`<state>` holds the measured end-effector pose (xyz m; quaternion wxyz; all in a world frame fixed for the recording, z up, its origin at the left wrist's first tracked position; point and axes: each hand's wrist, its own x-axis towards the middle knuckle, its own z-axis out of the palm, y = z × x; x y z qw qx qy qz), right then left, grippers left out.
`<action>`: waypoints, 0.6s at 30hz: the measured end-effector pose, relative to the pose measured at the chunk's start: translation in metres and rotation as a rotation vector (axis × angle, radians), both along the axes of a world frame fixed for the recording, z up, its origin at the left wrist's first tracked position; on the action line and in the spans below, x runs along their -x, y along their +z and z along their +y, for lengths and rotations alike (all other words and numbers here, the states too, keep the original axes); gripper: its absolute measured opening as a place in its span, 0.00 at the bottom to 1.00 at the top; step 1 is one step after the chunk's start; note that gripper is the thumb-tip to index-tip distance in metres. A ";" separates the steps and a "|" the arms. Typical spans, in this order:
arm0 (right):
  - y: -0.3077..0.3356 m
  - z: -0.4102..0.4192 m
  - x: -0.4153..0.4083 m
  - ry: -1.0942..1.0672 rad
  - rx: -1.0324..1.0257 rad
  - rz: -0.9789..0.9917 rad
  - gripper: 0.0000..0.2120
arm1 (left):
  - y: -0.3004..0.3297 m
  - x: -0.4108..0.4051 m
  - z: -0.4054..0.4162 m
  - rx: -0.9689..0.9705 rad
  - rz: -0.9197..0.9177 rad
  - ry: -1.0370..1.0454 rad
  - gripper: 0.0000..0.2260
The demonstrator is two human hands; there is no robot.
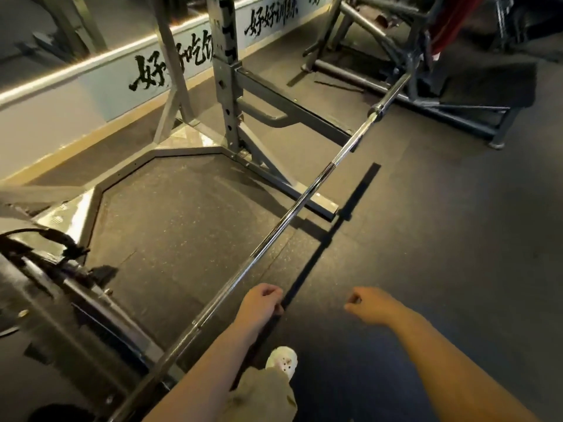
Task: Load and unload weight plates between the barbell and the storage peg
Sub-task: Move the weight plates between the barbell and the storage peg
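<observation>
A long chrome barbell (292, 213) runs diagonally from the lower left to the upper right, its far sleeve (393, 92) bare of plates. My left hand (263, 301) hovers just right of the bar near its lower part, fingers loosely curled, holding nothing. Further right, above the dark floor, my right hand (370, 304) is also loosely curled and holds nothing. Dark plates or rack parts (54, 300) sit at the lower left, blurred and hard to make out.
A grey squat rack (227, 86) with an angular base frame (128, 175) stands behind the bar. Another machine frame (426, 86) occupies the upper right. A wall with black lettering (170, 65) runs along the back. My shoe (283, 360) is on the rubber floor.
</observation>
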<state>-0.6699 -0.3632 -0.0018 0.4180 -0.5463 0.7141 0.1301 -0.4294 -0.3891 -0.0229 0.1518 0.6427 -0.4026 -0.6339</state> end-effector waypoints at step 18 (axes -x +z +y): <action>0.003 -0.247 0.295 -0.214 0.098 -0.266 0.04 | -0.003 0.283 -0.218 -0.072 -0.097 -0.027 0.07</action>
